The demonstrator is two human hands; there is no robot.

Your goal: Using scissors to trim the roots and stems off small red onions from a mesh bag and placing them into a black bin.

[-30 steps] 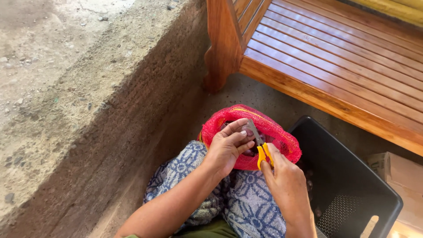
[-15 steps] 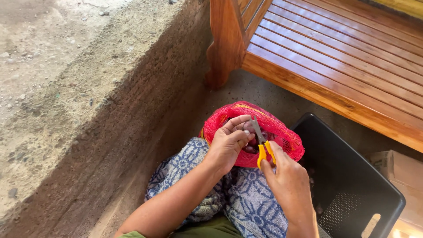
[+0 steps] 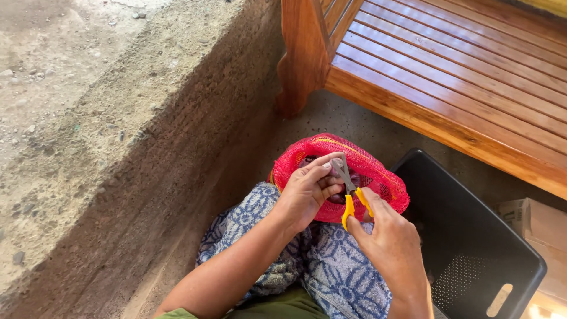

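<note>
A red mesh sack (image 3: 378, 171) sits open on my lap over a blue and white patterned cloth (image 3: 331, 266). My left hand (image 3: 307, 192) rests at the sack's mouth and pinches a small dark item that its fingers mostly hide. In my right hand (image 3: 393, 242) are small scissors with yellow handles (image 3: 351, 198), blades pointing up at that item. Dark round pieces show inside the sack.
A black plastic crate (image 3: 472, 248) stands right of my lap. A slatted wooden bench (image 3: 449, 77) fills the upper right, its leg near the sack. A rough concrete step (image 3: 130, 136) runs along the left. A cardboard box (image 3: 537, 224) lies at the right edge.
Both hands stay at the sack's mouth with only slight shifts. The view has drifted a little.
</note>
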